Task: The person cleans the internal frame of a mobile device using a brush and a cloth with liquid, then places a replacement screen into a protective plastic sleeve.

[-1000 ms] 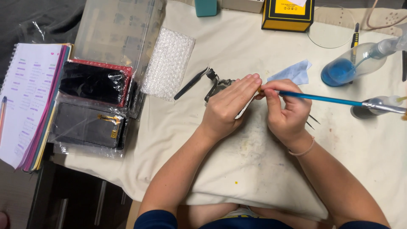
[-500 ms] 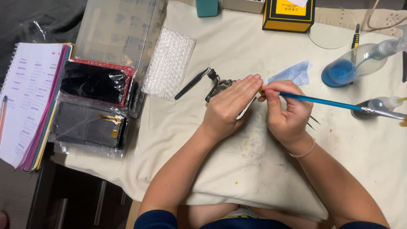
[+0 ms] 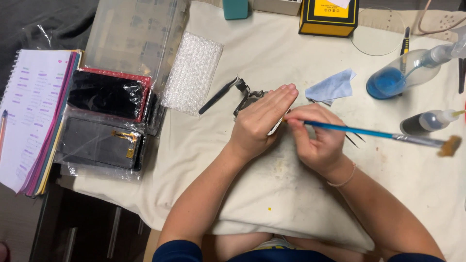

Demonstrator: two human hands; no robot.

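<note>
My left hand (image 3: 259, 121) lies flat over a small flat device (image 3: 275, 127) on the cream cloth (image 3: 272, 194), pressing it down; only its pale edge shows under my fingers. My right hand (image 3: 318, 138) grips the handle end of a blue-handled brush (image 3: 369, 132), whose metal ferrule and tan bristles (image 3: 449, 145) point out to the right. A dark metal part (image 3: 247, 94) sticks out just beyond my left fingers. Thin tweezers tips (image 3: 353, 140) show under the brush.
Black tweezers (image 3: 218, 95) and a bubble-wrap sheet (image 3: 192, 73) lie to the left. Wrapped dark screens (image 3: 104, 119) and a notebook (image 3: 29, 111) fill the far left. A blue cloth (image 3: 332, 86), blue-liquid bottle (image 3: 398, 77), small dark bottle (image 3: 427, 122) and yellow box (image 3: 329, 17) stand at the right.
The brush has swung in my right hand: its bristle end has dropped lower on the right. My left hand has stayed on the device.
</note>
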